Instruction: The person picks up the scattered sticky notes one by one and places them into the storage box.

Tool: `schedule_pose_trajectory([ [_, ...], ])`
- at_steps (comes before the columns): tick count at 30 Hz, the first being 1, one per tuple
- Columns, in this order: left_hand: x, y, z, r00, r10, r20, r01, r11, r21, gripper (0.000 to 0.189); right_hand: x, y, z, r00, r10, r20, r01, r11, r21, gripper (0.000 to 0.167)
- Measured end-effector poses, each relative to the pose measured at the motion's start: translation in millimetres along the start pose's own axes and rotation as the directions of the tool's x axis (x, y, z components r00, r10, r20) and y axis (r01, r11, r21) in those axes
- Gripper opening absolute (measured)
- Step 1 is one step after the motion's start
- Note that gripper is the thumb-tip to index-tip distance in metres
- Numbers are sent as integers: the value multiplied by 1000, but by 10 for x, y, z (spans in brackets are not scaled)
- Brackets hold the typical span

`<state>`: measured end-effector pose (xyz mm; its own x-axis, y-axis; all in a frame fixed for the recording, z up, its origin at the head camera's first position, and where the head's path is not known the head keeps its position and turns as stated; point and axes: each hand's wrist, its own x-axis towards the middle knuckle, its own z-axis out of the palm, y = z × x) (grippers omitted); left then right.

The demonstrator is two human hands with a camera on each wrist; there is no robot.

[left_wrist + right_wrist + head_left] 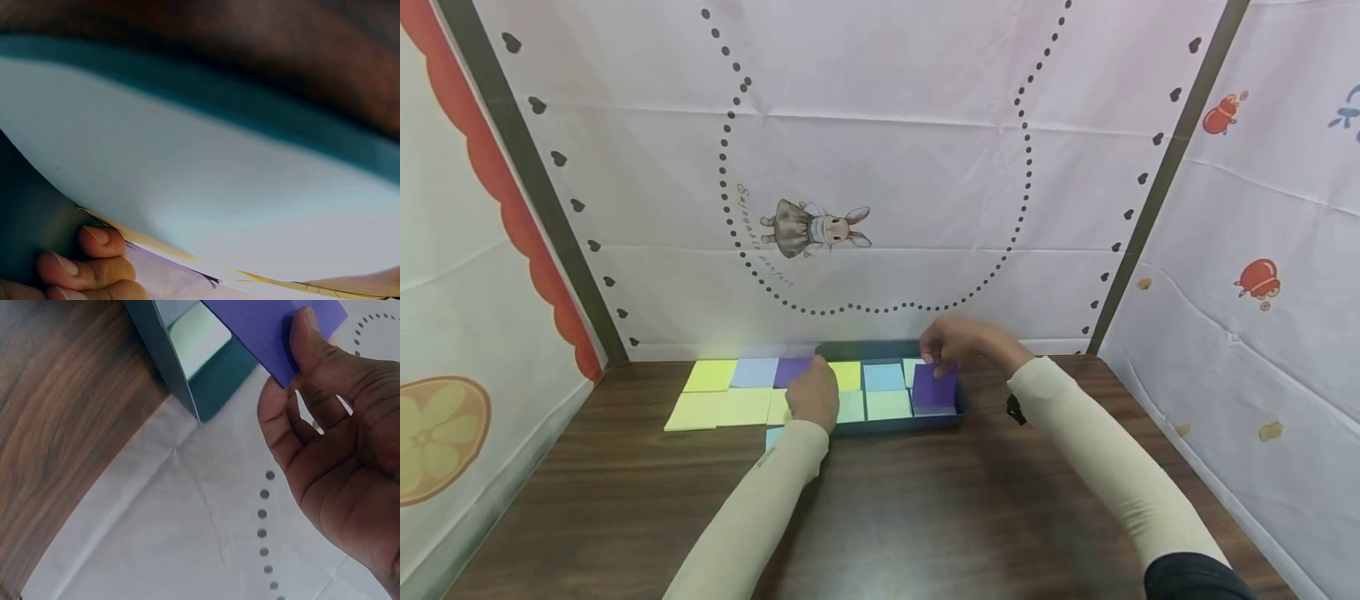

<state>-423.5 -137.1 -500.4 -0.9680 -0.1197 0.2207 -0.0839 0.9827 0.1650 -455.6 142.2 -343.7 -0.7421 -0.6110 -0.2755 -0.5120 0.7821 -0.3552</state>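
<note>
My right hand (958, 342) pinches a purple square paper note (934, 387) between thumb and fingers. The note stands tilted at the right end of a dark teal tray (898, 424). In the right wrist view, the thumb lies on the note's face, with the fingers behind it. My left hand (814, 396) is over the tray's left part, its fingers curled in the left wrist view (94, 269); whether they grip anything is hidden. Inside the tray lie a yellow note (847, 376), a blue note (884, 377) and mint notes (887, 405).
Left of the tray, several notes lie in two rows on the wooden table (925, 517), among them a yellow note (709, 376), a lavender note (754, 372) and another purple note (792, 371). A blue note (773, 436) shows beside the left forearm. Printed cloth (880, 167) hangs behind.
</note>
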Motion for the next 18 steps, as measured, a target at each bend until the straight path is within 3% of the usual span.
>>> schedule_pose_trajectory([
  [4, 51, -41, 128, 999, 11, -39, -10, 1000, 9, 31, 53, -27, 60, 998, 21, 64, -19, 999, -29, 20],
  [8, 40, -41, 125, 999, 13, -34, -12, 1000, 11, 31, 99, -15, 139, 994, 56, 97, -50, 997, -63, 21],
  [12, -69, 22, -81, 1000, 10, 15, -10, 1000, 9, 31, 154, 3, 247, 994, 72, 84, -63, 992, -111, 21],
  [13, -59, 5, -35, 1000, 19, -3, -19, 1000, 12, 30, 169, 4, 278, 995, 72, 71, -63, 990, -128, 21],
  [15, -121, 57, -195, 999, 5, 38, -5, 1000, 0, 30, 194, -1, 334, 996, 73, 41, -66, 984, -163, 21],
  [18, -107, 44, -184, 1000, 4, 24, -4, 1000, -3, 30, 224, -20, 409, 996, 85, 2, -83, 979, -186, 22],
])
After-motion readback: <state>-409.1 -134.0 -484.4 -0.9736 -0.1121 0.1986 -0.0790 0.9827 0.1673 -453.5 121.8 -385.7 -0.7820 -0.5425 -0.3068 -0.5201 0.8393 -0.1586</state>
